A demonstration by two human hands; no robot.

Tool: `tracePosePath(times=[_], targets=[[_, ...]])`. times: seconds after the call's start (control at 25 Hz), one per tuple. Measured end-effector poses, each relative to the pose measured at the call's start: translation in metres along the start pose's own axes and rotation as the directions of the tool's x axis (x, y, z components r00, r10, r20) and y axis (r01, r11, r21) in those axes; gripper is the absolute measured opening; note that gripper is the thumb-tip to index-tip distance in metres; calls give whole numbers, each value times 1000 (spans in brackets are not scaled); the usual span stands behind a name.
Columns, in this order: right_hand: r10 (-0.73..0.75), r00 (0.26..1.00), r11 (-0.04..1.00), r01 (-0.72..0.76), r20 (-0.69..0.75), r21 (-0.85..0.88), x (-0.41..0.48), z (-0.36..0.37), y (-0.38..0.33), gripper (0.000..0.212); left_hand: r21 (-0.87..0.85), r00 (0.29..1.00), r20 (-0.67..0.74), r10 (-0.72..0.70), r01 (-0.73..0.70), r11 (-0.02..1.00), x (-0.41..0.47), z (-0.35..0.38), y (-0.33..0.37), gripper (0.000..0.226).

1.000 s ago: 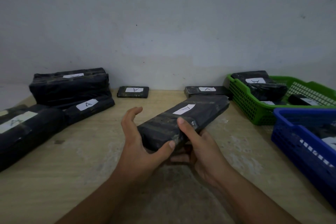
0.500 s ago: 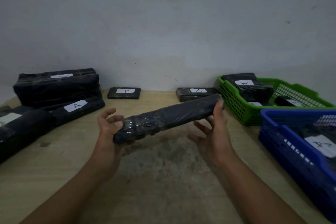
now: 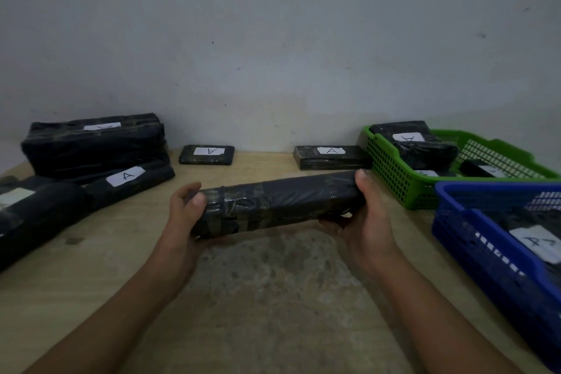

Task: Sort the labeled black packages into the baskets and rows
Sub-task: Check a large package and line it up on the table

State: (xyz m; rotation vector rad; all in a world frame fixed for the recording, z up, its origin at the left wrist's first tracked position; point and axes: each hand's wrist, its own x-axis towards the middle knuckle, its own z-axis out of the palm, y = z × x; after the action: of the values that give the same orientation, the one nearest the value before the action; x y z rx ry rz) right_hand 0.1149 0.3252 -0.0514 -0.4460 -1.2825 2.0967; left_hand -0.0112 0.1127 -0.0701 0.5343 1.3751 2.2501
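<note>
A long black wrapped package [image 3: 277,202] is held crosswise above the middle of the table, its label out of sight. My left hand [image 3: 185,215] grips its left end, thumb on the near face. My right hand [image 3: 365,222] cups its right end from below, thumb on top. Two small flat packages labeled A [image 3: 207,154] [image 3: 331,156] lie in a row by the wall. The green basket [image 3: 391,179] and the blue basket [image 3: 473,240] at the right each hold labeled black packages.
Large black packages are piled at the left: one bulky package [image 3: 94,143] on top, a long one labeled A [image 3: 127,184] below it, another [image 3: 33,215] at the left edge. The wooden table [image 3: 273,297] runs up to a grey wall.
The package was turned from lengthwise with its label up to crosswise with its label hidden. My right hand shifted from the near end to the right end and now cups it.
</note>
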Motion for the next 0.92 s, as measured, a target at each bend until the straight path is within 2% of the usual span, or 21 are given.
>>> tracePosePath(times=[0.08, 0.2, 0.24, 0.32, 0.4, 0.52, 0.56, 0.64, 0.68, 0.8, 0.92], targets=[[9, 1000, 999, -9, 18, -44, 0, 0, 2, 51, -7, 999, -43, -15, 15, 1000, 0, 1, 2, 103], [4, 996, 987, 10, 86, -158, 1, -3, 6, 64, -32, 997, -81, -1, -2, 999, -2, 1, 9, 56], [1, 994, 979, 22, 114, -203, 1, -5, 6, 67, -31, 998, -66, -7, 5, 999, -1, -1, 10, 50], [-4, 987, 942, 57, 159, -330, 1, -11, 6, 71, -12, 999, -34, -25, 24, 1000, -1, -2, 13, 51], [-44, 982, 861, 130, 184, -491, 0, -14, 4, 73, 67, 999, -40, -19, 22, 998, -1, -2, 15, 59], [-201, 973, 725, 225, 113, -651, -5, -10, -5, 41, 187, 997, 41, -72, 63, 980, -6, -2, 11, 75], [-220, 971, 725, 229, 97, -650, -5, -10, -7, 34, 258, 995, 68, -77, 57, 965, -8, -2, 10, 79], [-204, 973, 779, 230, 110, -583, -3, -12, -9, 35, 380, 996, 87, -2, -31, 925, -11, -3, 7, 83], [-197, 973, 823, 230, 118, -519, -2, -12, -9, 38, 363, 996, 81, 37, -64, 930, -10, -3, 5, 80], [-69, 992, 949, 98, 108, -301, 2, -10, -2, 49, 165, 995, -97, 17, -1, 986, -10, 5, 10, 46], [-3, 994, 935, 42, 111, -352, 6, -7, 10, 46, 245, 974, -228, 18, 39, 969, -4, 0, 14, 42]])
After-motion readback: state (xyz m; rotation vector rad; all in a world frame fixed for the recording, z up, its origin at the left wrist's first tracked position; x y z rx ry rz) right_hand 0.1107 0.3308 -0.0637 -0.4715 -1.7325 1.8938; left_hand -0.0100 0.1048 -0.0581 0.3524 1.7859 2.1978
